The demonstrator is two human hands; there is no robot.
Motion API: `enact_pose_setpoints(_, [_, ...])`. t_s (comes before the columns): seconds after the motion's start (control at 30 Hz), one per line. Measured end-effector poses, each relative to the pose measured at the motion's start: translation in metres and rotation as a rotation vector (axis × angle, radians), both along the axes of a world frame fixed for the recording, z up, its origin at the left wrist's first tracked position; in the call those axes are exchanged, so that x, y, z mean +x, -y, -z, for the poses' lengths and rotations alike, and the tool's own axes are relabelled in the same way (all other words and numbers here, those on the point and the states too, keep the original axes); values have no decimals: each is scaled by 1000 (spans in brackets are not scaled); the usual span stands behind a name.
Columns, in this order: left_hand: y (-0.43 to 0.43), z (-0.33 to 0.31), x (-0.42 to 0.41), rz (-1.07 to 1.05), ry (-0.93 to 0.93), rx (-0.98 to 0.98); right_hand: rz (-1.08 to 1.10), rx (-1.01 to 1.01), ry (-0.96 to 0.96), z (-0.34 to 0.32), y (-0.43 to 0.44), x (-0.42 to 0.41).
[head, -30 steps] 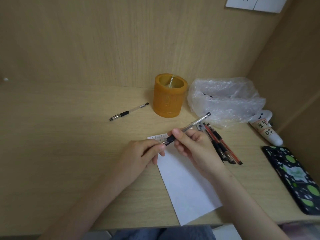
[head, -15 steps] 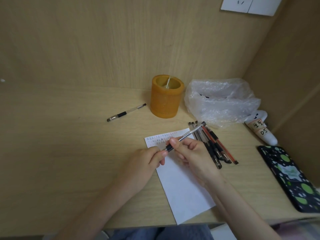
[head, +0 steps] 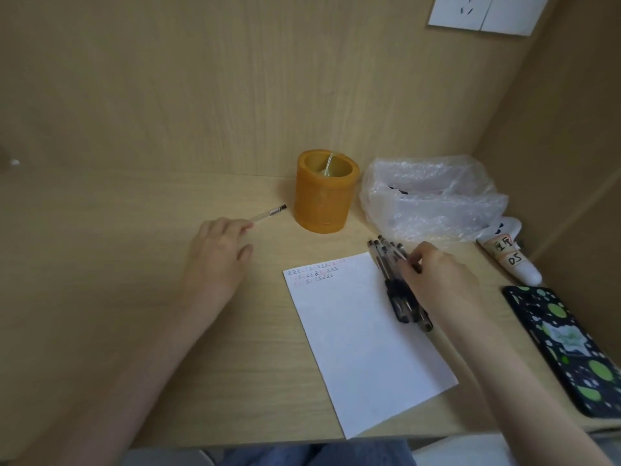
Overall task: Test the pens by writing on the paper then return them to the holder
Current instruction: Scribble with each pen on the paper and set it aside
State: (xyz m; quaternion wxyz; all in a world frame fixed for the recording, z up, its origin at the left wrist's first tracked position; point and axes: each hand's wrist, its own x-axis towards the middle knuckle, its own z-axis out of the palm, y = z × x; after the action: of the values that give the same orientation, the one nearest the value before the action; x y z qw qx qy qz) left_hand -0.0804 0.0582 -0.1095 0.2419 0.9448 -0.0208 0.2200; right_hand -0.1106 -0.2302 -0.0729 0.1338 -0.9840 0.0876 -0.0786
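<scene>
An orange cylindrical holder (head: 322,200) stands at the back of the desk with one clear pen leaning inside. The white paper (head: 363,334) lies in front of it, with small lines of writing at its top edge. A pile of several pens (head: 396,290) lies along the paper's right side. My right hand (head: 440,284) rests on that pile, its fingertips pinched on a clear pen (head: 399,253) lying on top. A single clear pen (head: 272,211) lies left of the holder. My left hand (head: 218,253) covers its near end, fingers spread, index fingertip touching it.
A crumpled clear plastic bag (head: 433,196) sits right of the holder. A white labelled tube (head: 512,260) and a black phone with green spots (head: 571,351) lie by the right wall. A wall socket (head: 484,11) is above. The desk's front edge runs below the paper.
My hands have parted. The left went left to the loose pen. The right carried the clear pen rightward and down onto the pile.
</scene>
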Motion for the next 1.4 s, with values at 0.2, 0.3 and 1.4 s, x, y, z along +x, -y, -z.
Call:
enact_pose_setpoints(0.2, [-10,3,22,-65,-65,172,16,-93,97,9,-3,-3])
enact_pose_setpoints(0.3, [-11,1,25,-55,-79,176,11,-108,153,9,-7,-6])
enact_pose_setpoints(1.4, [69,-21,-63,467,-279,-471,-453,1379,-13,11,-76,-18])
